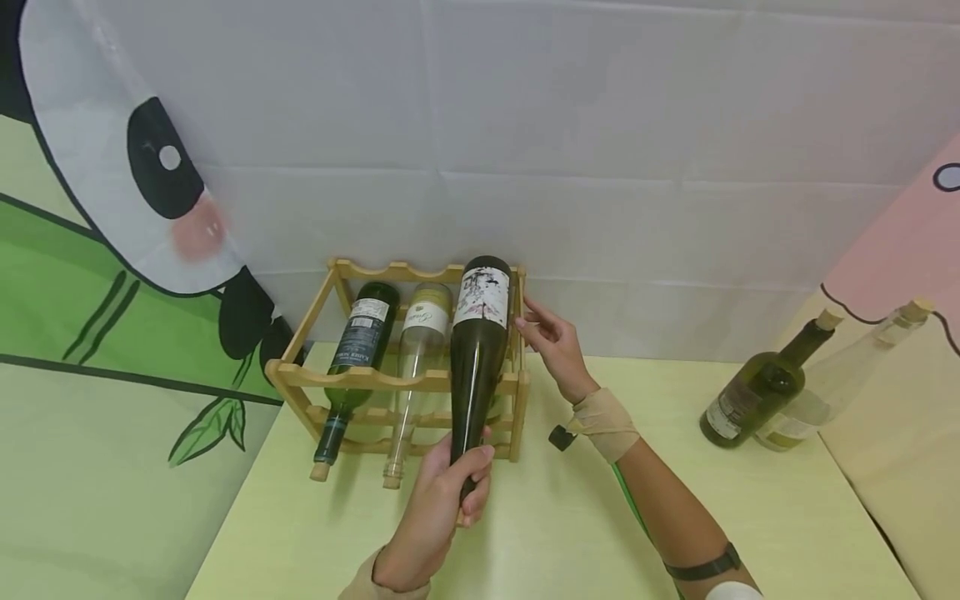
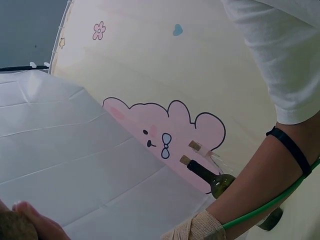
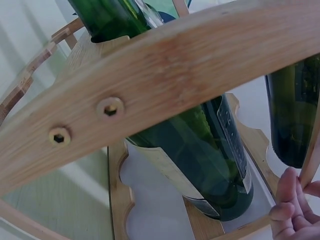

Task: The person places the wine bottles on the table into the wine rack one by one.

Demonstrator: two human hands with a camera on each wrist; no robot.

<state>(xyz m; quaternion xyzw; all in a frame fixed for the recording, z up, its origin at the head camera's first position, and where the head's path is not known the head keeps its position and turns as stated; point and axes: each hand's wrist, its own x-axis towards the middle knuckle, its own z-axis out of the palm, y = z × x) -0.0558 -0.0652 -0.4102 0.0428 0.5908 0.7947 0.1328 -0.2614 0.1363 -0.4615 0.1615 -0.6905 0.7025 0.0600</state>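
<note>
Running lengthwise from the back of the wooden rack (image 1: 300, 377) toward the person, the dark bottle (image 1: 480, 358) has its base at the far side and its neck pointing back at the body. Its long axis leans slightly left as it comes forward, close to parallel with the 2 bottles beside it, the green bottle (image 1: 356, 350) and the clear bottle (image 1: 425, 342), both neck forward in the rack. The dark bottle lies over the rack's right end; whether its glass bears on the rails or is carried just above them, I cannot tell.

The left hand (image 1: 442, 483) is the nearer one: its fingers are wrapped around the neck, so the body of the bottle extends straight out ahead of them. The right hand (image 1: 555, 346) is at the rack's right end, near the base and just to its right; its fingers appear to pinch the wood, with no bottle in them. Steering the axis looks to be the left hand's business, steadying the frame the right's.

Well off to the right on the table (image 1: 555, 533) stand 2 more corked bottles, an olive bottle (image 1: 757, 396) and a see-through bottle (image 1: 855, 367).
</note>
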